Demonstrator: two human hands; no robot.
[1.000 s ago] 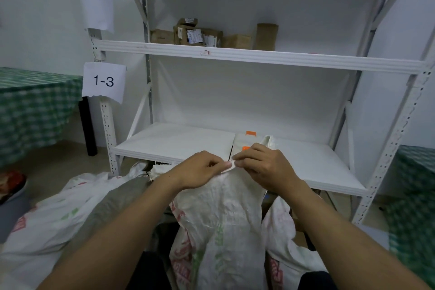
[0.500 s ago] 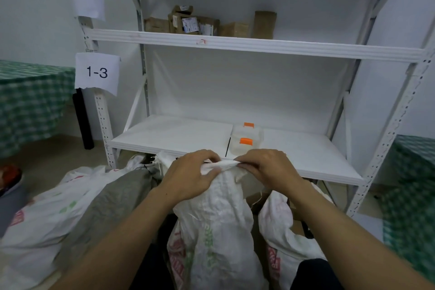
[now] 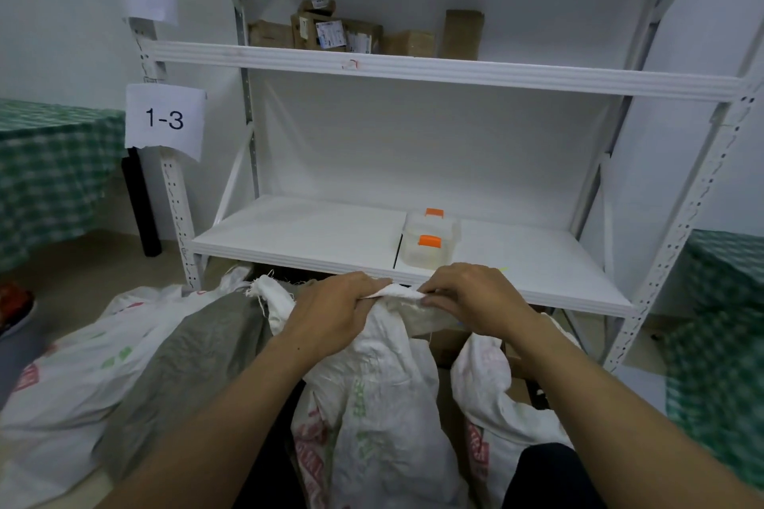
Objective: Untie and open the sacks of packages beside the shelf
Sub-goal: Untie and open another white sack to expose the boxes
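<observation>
- At the far left there is a tabletop [image 3: 45, 161] covered with a green checked cloth.
- A paper label [image 3: 165, 119] with "1-3" hangs on the left post of the shelf [image 3: 306, 231].
- On the floor in front of the shelf lies a flat white sack [image 3: 70, 393], and just beside it a grey sack [image 3: 194, 360].
- The left hand [image 3: 330, 316] grips the top edge of the middle sack [image 3: 384, 397]; its fingers are curled round the white fabric.
- The middle sack stands upright between the person's arms, just in front of the lower shelf board.
- The right hand [image 3: 475, 295] holds the same edge, near the left hand, with the fingers bent down and closed on it.
- Behind the hands, two clear boxes [image 3: 430, 250] with orange lids stand on the lower board, touching each other.
- Cardboard parcels [image 3: 355, 33] stand on the upper board.
- Right of the middle sack leans another white sack [image 3: 492, 393], and further right is a second green cloth [image 3: 719, 322].
</observation>
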